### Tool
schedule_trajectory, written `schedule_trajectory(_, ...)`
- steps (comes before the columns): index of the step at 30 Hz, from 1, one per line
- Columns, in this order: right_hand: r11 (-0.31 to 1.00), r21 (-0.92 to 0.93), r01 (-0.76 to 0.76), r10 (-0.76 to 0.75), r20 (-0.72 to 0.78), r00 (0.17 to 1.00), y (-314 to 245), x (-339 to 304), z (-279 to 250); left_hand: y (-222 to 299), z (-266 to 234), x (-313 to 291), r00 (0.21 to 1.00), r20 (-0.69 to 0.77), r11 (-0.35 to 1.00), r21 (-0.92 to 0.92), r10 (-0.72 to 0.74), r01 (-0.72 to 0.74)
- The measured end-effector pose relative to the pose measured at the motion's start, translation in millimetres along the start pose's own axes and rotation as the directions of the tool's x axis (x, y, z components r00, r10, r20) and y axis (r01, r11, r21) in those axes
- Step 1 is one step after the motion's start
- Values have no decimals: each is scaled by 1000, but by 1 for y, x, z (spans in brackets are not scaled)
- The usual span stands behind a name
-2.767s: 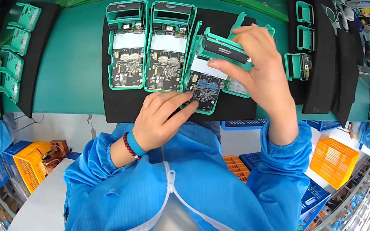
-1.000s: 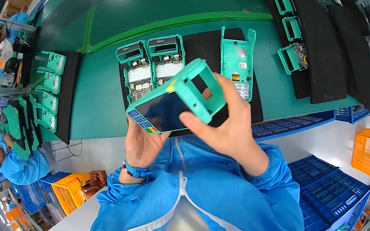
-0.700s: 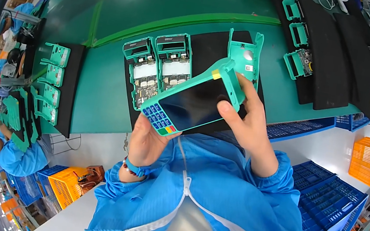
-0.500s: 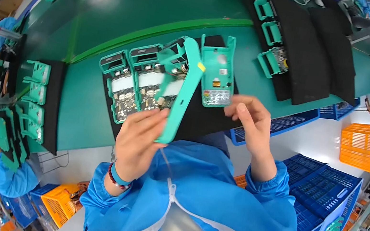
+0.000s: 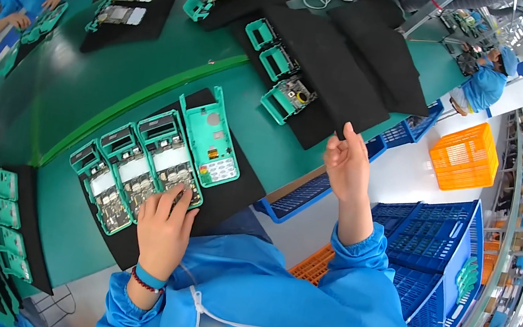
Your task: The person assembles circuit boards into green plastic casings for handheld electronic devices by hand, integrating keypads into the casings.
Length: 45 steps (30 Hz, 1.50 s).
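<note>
My left hand (image 5: 164, 225) lies over the lower end of a green handheld device housing (image 5: 170, 154), fingers stretched across its exposed circuit board. To its left are two similar open housings, a middle one (image 5: 135, 174) and an outer one (image 5: 106, 199), each with a board and a white panel. On the right of the row is a green housing (image 5: 204, 128) with a bare inside and a silvery keypad area at its lower end. My right hand (image 5: 347, 170) is raised off the table's front edge, fingers loosely bent and apart, with nothing visible in it.
A black mat (image 5: 240, 191) lies under the row. Further right, several green housings (image 5: 279, 101) sit beside dark cloths (image 5: 332, 65). Blue crates (image 5: 413, 242) and an orange crate (image 5: 464, 158) stand at the right. More housings (image 5: 14, 213) lie at far left. Co-workers (image 5: 483, 82) sit beyond.
The green housing that my left hand held tilted up now lies flat in the row, and its fingers rest on it. My right hand has moved away from the bare housing. The view has turned right.
</note>
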State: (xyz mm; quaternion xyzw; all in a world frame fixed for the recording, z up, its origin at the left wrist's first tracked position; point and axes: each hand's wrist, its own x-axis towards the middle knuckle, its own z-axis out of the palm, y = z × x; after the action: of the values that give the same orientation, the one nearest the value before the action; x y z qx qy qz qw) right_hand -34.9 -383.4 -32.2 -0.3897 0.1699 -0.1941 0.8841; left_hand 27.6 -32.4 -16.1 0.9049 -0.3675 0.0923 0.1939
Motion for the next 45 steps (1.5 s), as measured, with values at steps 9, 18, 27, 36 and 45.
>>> schedule_trajectory(9, 881, -230, 414, -423, 11, 906, -43, 24, 5, -1, 2, -11, 999, 39, 1000, 18, -18, 17)
schedule_trajectory(18, 839, -496, -222, 188, -118, 975, -44, 61, -19, -3, 11, -15, 999, -19, 999, -9, -37, 36)
schedule_trajectory(27, 973, 7, -230, 230, 28, 973, 27, 88, -7, 0, 2, -15, 995, -80, 992, -120, -57, 47)
schedule_trajectory(36, 735, -585, 343, -311, 159, 937, 70, -7, 73, 16, -6, -3, 868, 450, -42, -891, -209, 452)
schedule_trajectory(45, 568, -772, 286, -238, 179, 955, 52, -6, 70, 20, 11, 5, 823, 566, -112, -821, -45, 559)
